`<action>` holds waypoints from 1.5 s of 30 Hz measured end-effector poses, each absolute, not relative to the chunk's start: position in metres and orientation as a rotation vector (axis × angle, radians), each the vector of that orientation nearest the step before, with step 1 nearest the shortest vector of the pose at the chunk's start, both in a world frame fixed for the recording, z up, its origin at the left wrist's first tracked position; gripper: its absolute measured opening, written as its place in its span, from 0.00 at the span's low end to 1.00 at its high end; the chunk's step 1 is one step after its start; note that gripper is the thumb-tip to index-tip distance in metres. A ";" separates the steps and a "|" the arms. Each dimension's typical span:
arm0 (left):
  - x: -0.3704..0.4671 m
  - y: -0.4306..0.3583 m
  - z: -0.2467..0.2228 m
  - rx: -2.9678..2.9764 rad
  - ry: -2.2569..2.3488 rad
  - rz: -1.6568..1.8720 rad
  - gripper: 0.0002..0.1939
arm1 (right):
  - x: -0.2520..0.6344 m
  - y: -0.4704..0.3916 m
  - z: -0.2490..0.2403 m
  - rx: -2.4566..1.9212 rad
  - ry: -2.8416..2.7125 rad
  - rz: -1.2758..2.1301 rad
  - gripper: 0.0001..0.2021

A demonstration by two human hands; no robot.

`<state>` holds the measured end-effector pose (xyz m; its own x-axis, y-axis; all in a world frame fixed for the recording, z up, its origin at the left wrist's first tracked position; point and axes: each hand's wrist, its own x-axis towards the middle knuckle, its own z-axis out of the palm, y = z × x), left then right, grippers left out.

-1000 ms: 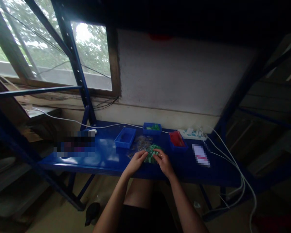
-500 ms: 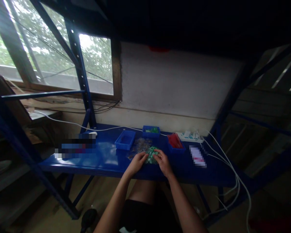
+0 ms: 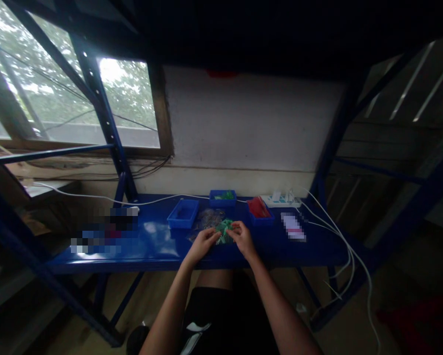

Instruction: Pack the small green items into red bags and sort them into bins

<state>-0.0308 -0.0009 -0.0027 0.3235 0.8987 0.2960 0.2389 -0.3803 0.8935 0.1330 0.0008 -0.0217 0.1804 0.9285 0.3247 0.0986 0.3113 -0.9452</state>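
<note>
My left hand (image 3: 204, 242) is at the near edge of a pile of small green pieces (image 3: 223, 226), thumb and fingers pinched together. Across from it, my right hand (image 3: 242, 238) also pinches at the green pile from the right. What sits between the fingertips is too small and blurred to name. Just beyond my left hand spreads a heap of small greyish, clear-looking pieces (image 3: 211, 216). A blue tray (image 3: 171, 217) stands left of this heap. Behind it, a second blue tray (image 3: 211, 198) holds green pieces. Red pieces (image 3: 257, 206) fill a third blue tray (image 3: 264, 220) on the right.
A white power strip (image 3: 279, 201) with plugs and cables lies along the wall. A pixelated flat item (image 3: 293, 227) rests at right, and more blurred items (image 3: 106, 230) at left. Blue shelf uprights (image 3: 108, 125) frame the blue table (image 3: 155, 254).
The camera view has turned slightly to the right, so things appear shifted left. Both hands stay at the green pile, with small finger movements.
</note>
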 end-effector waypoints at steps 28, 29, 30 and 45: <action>-0.029 0.004 -0.008 1.635 0.980 1.181 0.18 | 0.134 -0.007 -0.017 -1.075 -1.466 0.864 0.09; -0.029 0.003 -0.007 1.647 0.970 1.174 0.19 | 0.134 -0.007 -0.017 -1.076 -1.459 0.861 0.10; -0.029 0.002 -0.006 1.653 0.963 1.170 0.19 | 0.134 -0.007 -0.017 -1.079 -1.451 0.854 0.11; -0.032 -0.005 0.005 1.703 0.972 1.155 0.16 | 0.135 0.000 -0.025 -1.149 -1.411 0.608 0.14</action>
<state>-0.0325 -0.0050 0.0052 0.2750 0.9133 0.3003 0.1399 -0.3470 0.9274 0.1354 0.0002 -0.0254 0.1406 0.8886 0.4367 0.2926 0.3841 -0.8757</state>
